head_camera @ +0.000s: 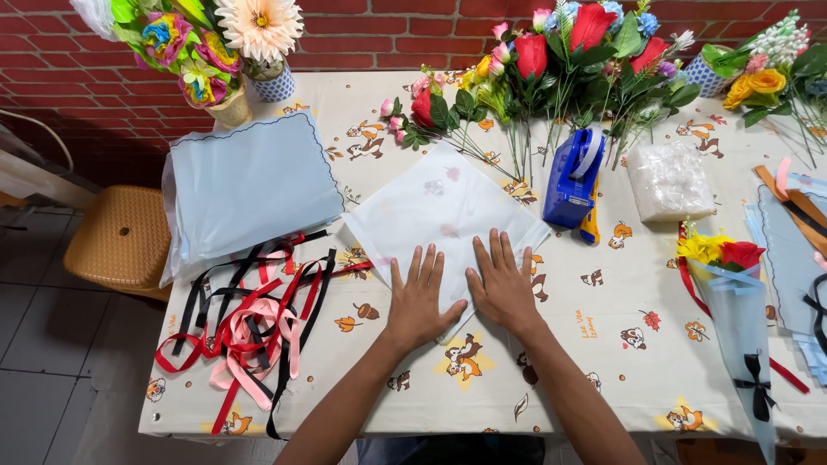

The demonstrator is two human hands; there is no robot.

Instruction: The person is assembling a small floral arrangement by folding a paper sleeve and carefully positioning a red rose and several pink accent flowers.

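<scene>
Both hands lie flat, fingers spread, gripping nothing: left hand (419, 301) and right hand (502, 288) press the near corner of a white paper sheet (439, 207). Ribbon tangle (250, 323) sits left of them, blue tape dispenser (573, 176) up right, fake flowers (551, 69) beyond, nothing blocking.

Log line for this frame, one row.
left hand flat on white sheet | right hand flat beside it | ribbons left

One head camera looks steeply down from above the near edge of the bench (603, 344), facing the brick wall (388, 34) behind it, at arm's reach.
</scene>
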